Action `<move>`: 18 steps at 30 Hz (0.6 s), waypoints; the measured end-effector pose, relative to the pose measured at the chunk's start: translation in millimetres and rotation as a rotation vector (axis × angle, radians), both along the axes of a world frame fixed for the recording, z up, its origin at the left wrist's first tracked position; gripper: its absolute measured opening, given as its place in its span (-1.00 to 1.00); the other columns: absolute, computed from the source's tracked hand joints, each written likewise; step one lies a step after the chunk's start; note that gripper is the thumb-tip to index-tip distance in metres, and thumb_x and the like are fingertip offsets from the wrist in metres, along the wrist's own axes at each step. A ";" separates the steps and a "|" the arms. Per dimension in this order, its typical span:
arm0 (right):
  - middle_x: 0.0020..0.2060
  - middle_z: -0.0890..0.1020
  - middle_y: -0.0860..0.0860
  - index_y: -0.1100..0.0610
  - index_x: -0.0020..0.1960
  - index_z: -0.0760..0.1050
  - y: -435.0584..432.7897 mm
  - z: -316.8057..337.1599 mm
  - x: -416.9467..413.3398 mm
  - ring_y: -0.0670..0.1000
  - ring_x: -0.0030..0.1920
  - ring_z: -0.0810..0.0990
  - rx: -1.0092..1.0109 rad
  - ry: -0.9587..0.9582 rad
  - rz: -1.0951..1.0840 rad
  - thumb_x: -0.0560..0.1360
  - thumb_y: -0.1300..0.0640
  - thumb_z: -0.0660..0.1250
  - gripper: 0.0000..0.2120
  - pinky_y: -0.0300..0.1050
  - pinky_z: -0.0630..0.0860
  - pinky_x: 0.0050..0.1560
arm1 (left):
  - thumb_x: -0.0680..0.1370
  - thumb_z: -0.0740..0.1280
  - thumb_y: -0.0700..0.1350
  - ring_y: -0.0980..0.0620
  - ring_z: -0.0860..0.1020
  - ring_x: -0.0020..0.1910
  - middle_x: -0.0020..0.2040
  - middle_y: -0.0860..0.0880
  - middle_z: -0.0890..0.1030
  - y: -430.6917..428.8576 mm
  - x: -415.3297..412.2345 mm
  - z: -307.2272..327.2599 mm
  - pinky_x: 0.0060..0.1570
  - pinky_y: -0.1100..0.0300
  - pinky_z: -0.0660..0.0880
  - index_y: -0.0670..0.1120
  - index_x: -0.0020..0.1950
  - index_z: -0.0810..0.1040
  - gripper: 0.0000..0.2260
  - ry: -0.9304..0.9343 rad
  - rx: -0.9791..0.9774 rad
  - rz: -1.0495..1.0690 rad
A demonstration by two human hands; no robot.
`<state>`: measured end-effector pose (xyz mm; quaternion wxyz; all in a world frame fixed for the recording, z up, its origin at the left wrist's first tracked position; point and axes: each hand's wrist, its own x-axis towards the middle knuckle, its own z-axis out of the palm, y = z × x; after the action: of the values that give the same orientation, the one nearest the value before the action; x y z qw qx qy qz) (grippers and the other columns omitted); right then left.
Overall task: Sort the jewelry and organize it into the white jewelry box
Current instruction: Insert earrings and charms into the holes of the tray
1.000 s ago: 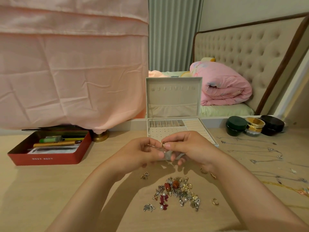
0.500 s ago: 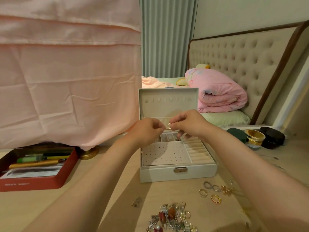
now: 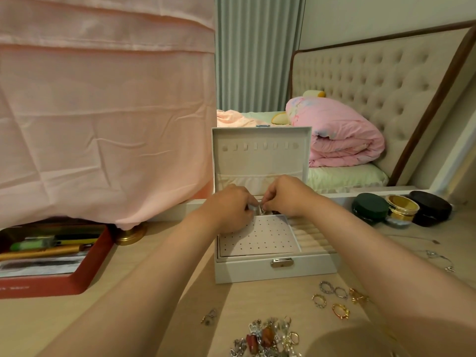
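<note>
1: Both hands are in view, then? Where are they, and doing what?

2: Yes. The left hand point(image 3: 228, 208) and right hand point(image 3: 284, 198) meet over the far part of the white jewelry box point(image 3: 244, 270). The box sits open at the middle of the wooden table point(image 3: 257, 300), its lid point(image 3: 260, 166) standing upright. The fingertips of both hands are curled in and pinch one small silvery piece point(image 3: 263, 209) between them, just above the compartments at the back of the box.

1: What is the piece?

2: Too small to tell. It glints like metal; an earring or a charm would be my guess.

1: How would it handle?

2: I judge it very light and stiff, easy to drop, and easy to bend at any thin hook or post. It is best held by its body with the fingertips and lowered close before letting go.

1: And the box?

2: White outside with a pale lining and a metal clasp point(image 3: 282, 262) on the near wall. Inside, a perforated panel point(image 3: 257, 237) lies at left and padded ring rolls point(image 3: 311, 239) at right. A row of hooks point(image 3: 260, 146) runs across the lid.

1: What remains unsorted?

2: Much. A tangled pile of jewelry point(image 3: 268, 338) lies on the near side of the box, with loose rings point(image 3: 326, 288) to its right and thin chains point(image 3: 438, 256) farther right. The panel and rolls look unfilled, so the task seems at an early stage.
</note>
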<state>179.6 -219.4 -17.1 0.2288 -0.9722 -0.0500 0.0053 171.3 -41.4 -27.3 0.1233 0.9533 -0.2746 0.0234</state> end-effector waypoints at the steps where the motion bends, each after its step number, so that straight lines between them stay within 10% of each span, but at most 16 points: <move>1: -0.25 0.69 -0.16 -0.02 -0.15 0.73 -0.5 1.7 -1.0 -0.07 -0.10 0.66 -0.008 -0.004 0.006 0.43 0.10 0.52 -0.97 0.01 0.63 0.08 | 0.60 0.24 -0.07 0.01 0.40 0.35 0.31 0.04 0.54 0.1 0.1 -0.6 0.30 0.04 0.41 0.07 0.31 0.60 -0.69 0.008 0.003 -0.011; 9: -0.28 0.68 -0.01 0.12 -0.18 0.70 6.8 4.8 -13.6 0.02 -0.19 0.63 -0.137 0.012 0.000 0.44 -0.19 0.47 -0.65 -0.09 0.53 -0.17 | 0.60 0.29 -0.05 -0.03 0.47 0.24 0.21 -0.03 0.56 0.8 1.9 -4.0 0.25 0.04 0.44 0.04 0.20 0.67 -0.77 0.016 -0.070 -0.001; 18: -0.33 0.60 0.12 0.29 -0.17 0.64 9.0 9.9 -8.5 0.08 -0.28 0.51 -0.147 0.072 0.000 0.52 -0.06 0.44 -0.62 -0.05 0.45 -0.23 | 0.59 0.28 -0.08 -0.03 0.46 0.25 0.22 -0.03 0.56 -0.1 -0.5 -7.2 0.24 0.09 0.42 0.05 0.27 0.63 -0.73 0.009 -0.101 0.005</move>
<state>171.1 -210.5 -7.2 0.1583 -0.9856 -0.0409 0.0439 170.8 -41.5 -34.5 0.1725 0.9466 -0.2703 0.0333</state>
